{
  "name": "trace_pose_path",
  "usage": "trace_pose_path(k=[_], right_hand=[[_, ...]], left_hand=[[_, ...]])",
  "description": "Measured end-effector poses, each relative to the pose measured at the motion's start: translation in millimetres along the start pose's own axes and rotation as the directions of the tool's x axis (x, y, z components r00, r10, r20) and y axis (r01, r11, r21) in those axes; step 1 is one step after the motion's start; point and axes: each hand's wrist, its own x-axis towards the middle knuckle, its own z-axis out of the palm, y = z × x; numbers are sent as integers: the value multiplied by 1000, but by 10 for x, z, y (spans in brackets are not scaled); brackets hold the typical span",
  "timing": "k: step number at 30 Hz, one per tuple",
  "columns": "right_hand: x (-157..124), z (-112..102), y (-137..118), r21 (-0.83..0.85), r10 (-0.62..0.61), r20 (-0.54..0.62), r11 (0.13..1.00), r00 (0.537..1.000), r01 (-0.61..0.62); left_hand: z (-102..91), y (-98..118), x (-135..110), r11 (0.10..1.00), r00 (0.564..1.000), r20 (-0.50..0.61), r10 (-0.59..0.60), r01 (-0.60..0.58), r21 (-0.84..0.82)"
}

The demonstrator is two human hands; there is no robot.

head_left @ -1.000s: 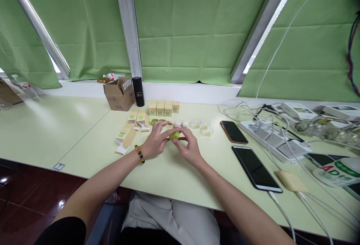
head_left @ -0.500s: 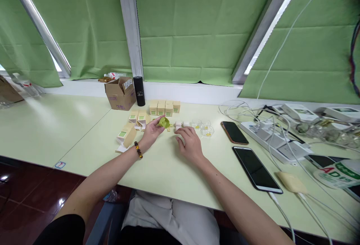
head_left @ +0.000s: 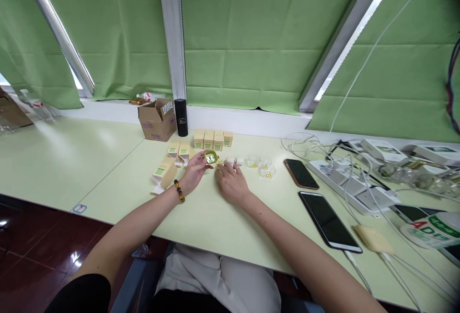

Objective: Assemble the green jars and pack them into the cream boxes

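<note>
My left hand (head_left: 196, 171), with a bead bracelet at the wrist, holds a small green open case (head_left: 211, 156) between thumb and fingers, just above the pale green table (head_left: 108, 159). My right hand (head_left: 230, 182) rests palm down on the table beside it, with its fingertips at some tiny yellow and white pieces (head_left: 230, 161); I cannot make out whether it grips one. Clear little containers (head_left: 260, 164) lie to the right. A row of small cream boxes with green labels (head_left: 212, 139) stands behind, and opened ones (head_left: 165, 171) lie to the left.
A brown carton (head_left: 157, 120) and a black cylinder (head_left: 181, 117) stand by the window sill. Two phones (head_left: 301, 173) (head_left: 329, 220) lie to the right, with a white power strip (head_left: 354, 181), tangled white cables and flat boxes (head_left: 383, 150) beyond. Green blinds cover the window.
The two hands held the green case together nearer me. The left hand has carried it away toward the boxes, and it now shows open. The right hand has slid forward to the small pieces.
</note>
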Motion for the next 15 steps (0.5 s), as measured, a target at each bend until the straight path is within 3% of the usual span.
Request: trace_pose_path(k=[5,8,11,15], right_hand=[[36,35,41,-12,-2,-49,1000,999,1],[-61,60,57,-23,-81,-170,997,982,78],[-175,130,74,3,-166,-313,984,935,176],[-262,245,93,184,-51,-465,971,884,152]], left_hand=[[11,10,-10,1000,1000,-3,13,-13,-5],[26,25,-18,1000,1000,-5,9,-9,-2],[36,31,-22,1000,1000,-9,12,-12,-5],[43,32,-19,1000,1000,3,20,-20,-9]])
